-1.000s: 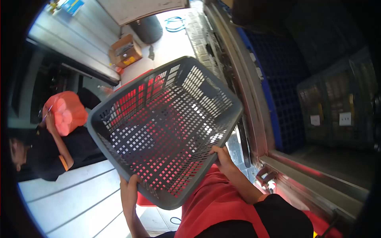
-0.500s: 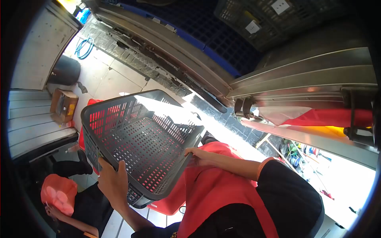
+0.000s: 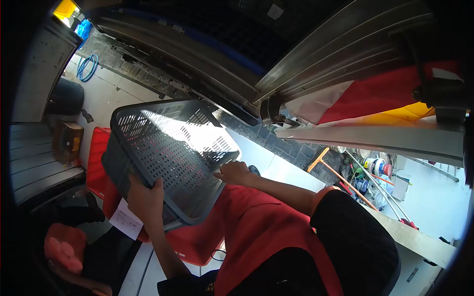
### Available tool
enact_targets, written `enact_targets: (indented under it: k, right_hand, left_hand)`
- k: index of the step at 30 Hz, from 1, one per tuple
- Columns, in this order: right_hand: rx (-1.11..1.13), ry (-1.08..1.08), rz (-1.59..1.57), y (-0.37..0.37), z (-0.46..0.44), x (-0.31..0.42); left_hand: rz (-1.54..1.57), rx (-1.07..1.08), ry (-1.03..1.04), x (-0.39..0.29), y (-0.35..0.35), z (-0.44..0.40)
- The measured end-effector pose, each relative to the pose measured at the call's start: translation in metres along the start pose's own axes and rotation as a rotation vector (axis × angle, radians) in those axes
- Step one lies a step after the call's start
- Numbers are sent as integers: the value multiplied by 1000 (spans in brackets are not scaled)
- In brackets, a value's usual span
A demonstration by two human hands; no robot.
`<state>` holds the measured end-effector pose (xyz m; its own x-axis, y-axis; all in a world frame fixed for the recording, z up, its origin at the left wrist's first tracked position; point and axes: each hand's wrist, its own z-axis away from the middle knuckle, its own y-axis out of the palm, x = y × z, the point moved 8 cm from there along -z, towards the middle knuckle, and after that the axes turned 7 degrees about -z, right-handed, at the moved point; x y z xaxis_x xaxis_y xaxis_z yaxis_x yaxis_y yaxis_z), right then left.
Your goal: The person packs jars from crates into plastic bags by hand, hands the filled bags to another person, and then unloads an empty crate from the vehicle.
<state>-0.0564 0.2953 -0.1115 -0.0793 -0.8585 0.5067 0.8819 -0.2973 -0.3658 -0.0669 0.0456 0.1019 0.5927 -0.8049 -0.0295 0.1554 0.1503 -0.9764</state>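
A grey perforated plastic crate is held tilted in front of my body, its inside facing up and showing only a patch of sunlight. My left hand grips its near left side, thumb over the rim and the other fingers hidden behind the wall. My right hand is closed on the right rim. A white printed paper shows beside my left hand, below the crate; what it is fixed to is unclear. Behind and under the grey crate is a red plastic crate.
At lower left another person's arm shows beside a red cloth item. A cardboard box, a dark bin and a coiled blue hose are at left. A metal-framed truck bed runs overhead; poles and bottles lie at right.
The grey crate has tilted and shifted slightly with both hands still on it. The view has turned, showing more of the items at right. The white paper has come into sight.
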Motion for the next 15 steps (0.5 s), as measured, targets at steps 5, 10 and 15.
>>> enact_targets:
  k: [5,10,15]
  right_hand:
    - [-65,-662,-697,-65,54,117]
    - [70,-521,-1167,-90,92,94]
    - [-175,-276,-882,-80,102,11]
  left_hand:
    - [48,-35,77,-70,4,58]
    - [108,-135,62,-115,9,132]
    - [261,3,195,-151,63,203]
